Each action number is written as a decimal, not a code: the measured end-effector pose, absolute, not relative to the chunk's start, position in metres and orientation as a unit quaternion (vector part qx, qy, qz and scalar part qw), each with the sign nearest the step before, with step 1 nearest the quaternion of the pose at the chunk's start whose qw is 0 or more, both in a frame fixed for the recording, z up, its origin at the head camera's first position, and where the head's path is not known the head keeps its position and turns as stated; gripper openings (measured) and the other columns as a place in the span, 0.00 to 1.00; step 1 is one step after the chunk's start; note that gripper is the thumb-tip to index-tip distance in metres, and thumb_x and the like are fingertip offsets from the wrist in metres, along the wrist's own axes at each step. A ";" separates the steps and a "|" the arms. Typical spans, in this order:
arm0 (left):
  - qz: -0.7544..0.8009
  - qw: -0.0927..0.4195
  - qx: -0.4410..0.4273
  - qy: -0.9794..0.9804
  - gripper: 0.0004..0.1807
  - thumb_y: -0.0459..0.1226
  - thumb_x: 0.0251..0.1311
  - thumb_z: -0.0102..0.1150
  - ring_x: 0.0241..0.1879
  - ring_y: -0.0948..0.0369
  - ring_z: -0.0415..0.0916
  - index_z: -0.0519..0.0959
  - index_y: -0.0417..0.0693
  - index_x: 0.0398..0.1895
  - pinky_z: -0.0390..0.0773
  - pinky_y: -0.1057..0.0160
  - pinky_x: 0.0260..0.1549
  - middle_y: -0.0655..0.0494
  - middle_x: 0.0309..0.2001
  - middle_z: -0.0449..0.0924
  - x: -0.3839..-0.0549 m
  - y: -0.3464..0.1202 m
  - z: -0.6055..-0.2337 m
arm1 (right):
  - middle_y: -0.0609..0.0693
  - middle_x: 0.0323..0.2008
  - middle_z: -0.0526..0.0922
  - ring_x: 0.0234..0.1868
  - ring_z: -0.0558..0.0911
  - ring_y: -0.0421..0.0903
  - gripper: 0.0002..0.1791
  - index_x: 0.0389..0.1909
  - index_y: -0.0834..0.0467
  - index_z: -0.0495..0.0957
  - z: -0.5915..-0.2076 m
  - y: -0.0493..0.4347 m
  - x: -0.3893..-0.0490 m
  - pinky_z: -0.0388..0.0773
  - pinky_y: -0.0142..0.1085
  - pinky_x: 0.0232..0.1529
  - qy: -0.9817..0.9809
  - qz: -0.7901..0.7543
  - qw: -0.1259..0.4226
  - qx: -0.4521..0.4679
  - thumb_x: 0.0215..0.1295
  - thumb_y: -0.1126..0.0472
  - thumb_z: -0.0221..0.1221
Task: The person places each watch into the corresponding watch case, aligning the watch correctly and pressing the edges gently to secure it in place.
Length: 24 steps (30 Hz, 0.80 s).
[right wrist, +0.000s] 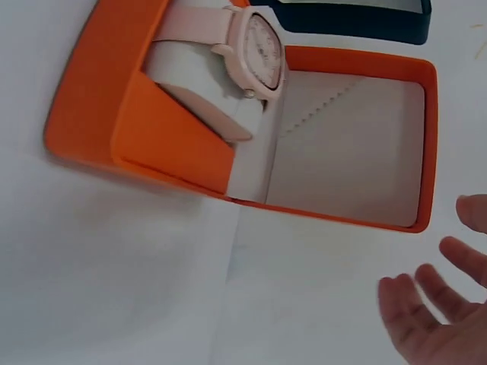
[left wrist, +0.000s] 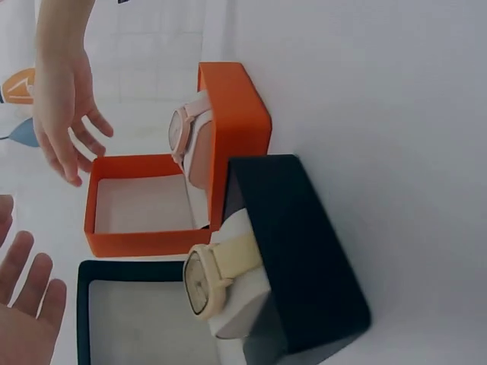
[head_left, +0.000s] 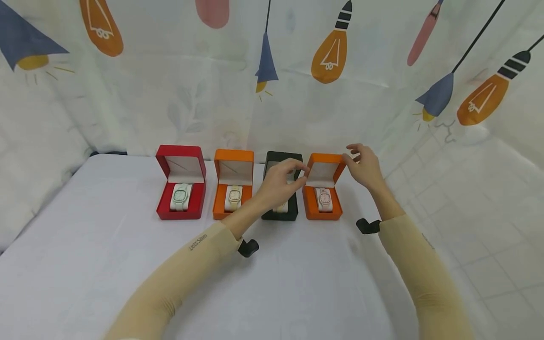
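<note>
An orange watch box (head_left: 322,215) stands with its lid (left wrist: 144,243) raised, holding a pink watch (right wrist: 262,53) on a white cushion. Just right of that lid is my right hand (head_left: 364,167), fingers spread and loosely bent; a small gap separates it from the lid in the right wrist view. My left hand (head_left: 280,182) hovers over a dark green watch box (left wrist: 304,258), its fingers pointing toward the orange lid. It partly hides the green box in the head view. Inside the green box sits a cream watch (left wrist: 202,281). Neither hand holds anything.
Left of the green box stand another open orange box (head_left: 218,208) with a cream watch (head_left: 233,197) and an open red box (head_left: 196,208) with a pale green-faced watch (head_left: 180,196). A white cloth covers the table (head_left: 289,283). Behind hangs a printed curtain (head_left: 161,94).
</note>
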<state>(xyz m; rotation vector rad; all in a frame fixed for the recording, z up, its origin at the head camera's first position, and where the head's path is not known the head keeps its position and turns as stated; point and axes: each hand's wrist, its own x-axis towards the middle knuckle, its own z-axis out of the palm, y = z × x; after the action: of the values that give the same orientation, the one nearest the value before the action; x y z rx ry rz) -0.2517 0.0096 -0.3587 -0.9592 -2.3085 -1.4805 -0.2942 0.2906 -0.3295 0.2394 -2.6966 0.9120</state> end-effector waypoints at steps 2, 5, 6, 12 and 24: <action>-0.501 0.123 -0.323 -0.794 0.11 0.33 0.71 0.62 0.62 0.58 0.73 0.83 0.42 0.54 0.69 0.62 0.65 0.54 0.57 0.80 -0.256 0.015 -0.356 | 0.69 0.61 0.73 0.56 0.76 0.66 0.26 0.68 0.66 0.71 -0.328 0.290 -0.298 0.77 0.59 0.53 -0.940 0.312 0.116 0.076 0.79 0.53 0.53; -0.483 0.123 -0.305 -0.812 0.11 0.34 0.72 0.61 0.64 0.57 0.72 0.83 0.44 0.54 0.69 0.60 0.66 0.53 0.59 0.79 -0.261 0.024 -0.354 | 0.69 0.66 0.70 0.61 0.74 0.66 0.27 0.71 0.66 0.68 -0.326 0.288 -0.302 0.77 0.60 0.56 -0.948 0.304 0.064 0.072 0.81 0.52 0.50; -0.474 0.124 -0.300 -0.818 0.12 0.34 0.71 0.61 0.64 0.56 0.71 0.83 0.44 0.55 0.69 0.59 0.66 0.52 0.59 0.78 -0.263 0.026 -0.354 | 0.69 0.67 0.69 0.62 0.74 0.66 0.27 0.71 0.66 0.67 -0.326 0.287 -0.303 0.77 0.60 0.56 -0.949 0.302 0.048 0.073 0.81 0.52 0.49; -0.391 0.180 -0.308 -0.848 0.11 0.36 0.72 0.60 0.59 0.53 0.75 0.84 0.44 0.53 0.74 0.56 0.61 0.51 0.56 0.80 -0.271 0.039 -0.352 | 0.68 0.68 0.69 0.63 0.74 0.67 0.26 0.71 0.67 0.67 -0.326 0.283 -0.306 0.76 0.59 0.58 -0.954 0.287 0.003 0.084 0.83 0.54 0.47; -0.196 0.148 -0.267 -0.932 0.20 0.43 0.78 0.51 0.66 0.55 0.71 0.78 0.47 0.66 0.60 0.46 0.71 0.51 0.65 0.76 -0.292 0.061 -0.333 | 0.65 0.66 0.72 0.60 0.79 0.63 0.26 0.70 0.65 0.69 -0.330 0.285 -0.309 0.80 0.52 0.56 -0.942 0.324 -0.017 0.088 0.83 0.52 0.47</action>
<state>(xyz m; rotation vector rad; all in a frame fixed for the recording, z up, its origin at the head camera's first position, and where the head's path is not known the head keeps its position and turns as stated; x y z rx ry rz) -0.2916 0.0610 -0.3335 -0.7672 -2.6803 -0.5630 -0.3089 0.2851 -0.3295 0.2799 -2.9911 1.0297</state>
